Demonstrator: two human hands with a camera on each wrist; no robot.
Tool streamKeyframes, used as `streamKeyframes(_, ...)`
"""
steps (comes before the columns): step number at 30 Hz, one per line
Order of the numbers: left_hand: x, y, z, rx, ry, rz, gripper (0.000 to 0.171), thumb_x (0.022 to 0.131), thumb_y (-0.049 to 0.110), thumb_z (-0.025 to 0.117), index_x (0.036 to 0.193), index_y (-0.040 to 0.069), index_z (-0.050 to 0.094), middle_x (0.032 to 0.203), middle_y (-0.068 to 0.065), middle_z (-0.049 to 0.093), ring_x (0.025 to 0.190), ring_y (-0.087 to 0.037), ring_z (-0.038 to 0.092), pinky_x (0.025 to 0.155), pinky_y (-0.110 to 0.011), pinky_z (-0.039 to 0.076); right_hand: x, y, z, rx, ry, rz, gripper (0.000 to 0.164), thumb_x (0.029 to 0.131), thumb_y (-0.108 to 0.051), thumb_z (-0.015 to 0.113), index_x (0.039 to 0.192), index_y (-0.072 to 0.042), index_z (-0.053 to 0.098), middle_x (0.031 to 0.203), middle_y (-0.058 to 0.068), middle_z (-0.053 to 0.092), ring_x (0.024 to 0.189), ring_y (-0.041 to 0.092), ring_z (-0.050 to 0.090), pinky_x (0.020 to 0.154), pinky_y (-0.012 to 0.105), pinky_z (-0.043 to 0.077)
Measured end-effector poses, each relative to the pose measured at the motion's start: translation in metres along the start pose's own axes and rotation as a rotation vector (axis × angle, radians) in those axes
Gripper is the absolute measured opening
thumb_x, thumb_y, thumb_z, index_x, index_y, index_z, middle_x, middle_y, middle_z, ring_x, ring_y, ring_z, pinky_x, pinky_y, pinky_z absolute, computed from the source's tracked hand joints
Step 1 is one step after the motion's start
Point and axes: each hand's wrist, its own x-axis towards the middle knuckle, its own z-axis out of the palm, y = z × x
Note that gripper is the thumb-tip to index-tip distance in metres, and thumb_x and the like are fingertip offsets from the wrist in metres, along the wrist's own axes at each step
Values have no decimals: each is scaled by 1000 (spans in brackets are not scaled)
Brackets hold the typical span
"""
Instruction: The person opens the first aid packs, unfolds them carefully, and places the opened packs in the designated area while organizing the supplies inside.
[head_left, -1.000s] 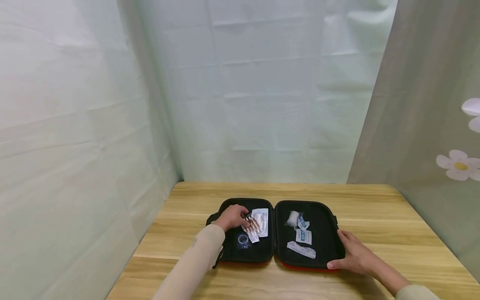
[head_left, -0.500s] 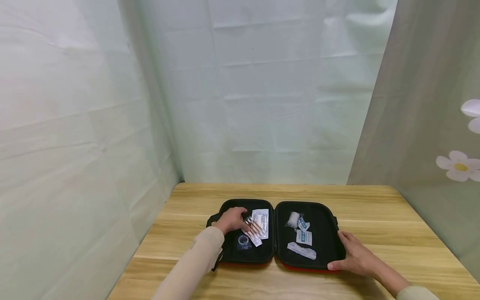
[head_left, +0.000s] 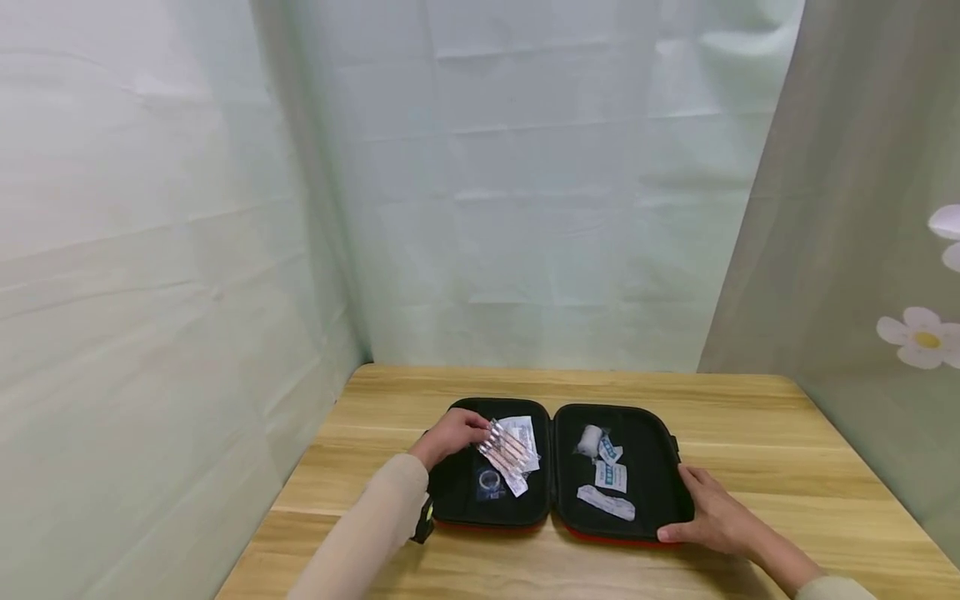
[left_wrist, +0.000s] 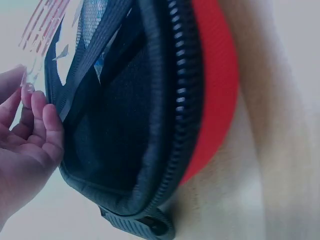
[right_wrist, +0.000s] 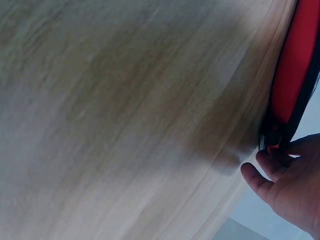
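Observation:
An unzipped first-aid case [head_left: 654,525], black inside and red outside, lies spread flat with both halves up. Over its left half, my left hand [head_left: 452,435] pinches one end of a clear pack of swabs [head_left: 507,451] with brown sticks. The left wrist view shows thumb and fingertips at the end of the swab pack [left_wrist: 42,30]. Partly under it is a white printed packet [head_left: 522,427]; a roll of tape [head_left: 490,480] in clear wrap lies nearer. My right hand [head_left: 712,512] holds the right half's near corner, thumb at the front edge and fingers along the side.
In the right half lie a white bandage roll [head_left: 590,439], small blue-and-white packets [head_left: 611,477] and a long white wrapped strip [head_left: 606,502]. A black strap [head_left: 423,525] sticks out at the left. The wooden table [head_left: 600,575] meets hanging cloth [head_left: 525,250] behind and at the sides.
My left hand has drawn slightly left, and the swab pack now shows spread out over the white packet. The right hand stays at the case's corner.

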Motion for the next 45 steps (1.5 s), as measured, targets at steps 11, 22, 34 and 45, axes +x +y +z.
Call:
streamKeyframes(11,-13,-5,-17,-523,336,-83,22,95,2,64,111,-14,65,85,-7,65,67,-10,61,62,-22,55,-3,11,-1,13,-21,48,123,70,-57,84,147,17,23,145,41,28,128,57,35,99,70,34)
streamKeyframes(22,-40,-35,-44,-535,522,-221,30,101,6,57,118,-19,59,92,-18,67,69,-10,62,64,-23,56,-4,15,-6,30,-46,109,127,69,-60,82,149,17,19,146,42,24,127,58,34,98,73,32)
streamKeyframes(34,-36,-37,-24,-469,478,-210,25,97,-3,57,110,-24,59,79,-14,65,62,-10,59,56,-20,54,-4,15,-4,36,-21,79,125,69,-58,84,148,17,22,144,42,28,126,57,36,98,72,34)
streamKeyframes(45,-20,-18,-5,-331,414,-252,17,93,-3,63,104,-15,67,88,-17,65,59,-10,60,57,-22,56,-4,11,-7,38,-29,99,126,68,-59,83,148,16,21,144,42,27,126,58,37,98,72,33)
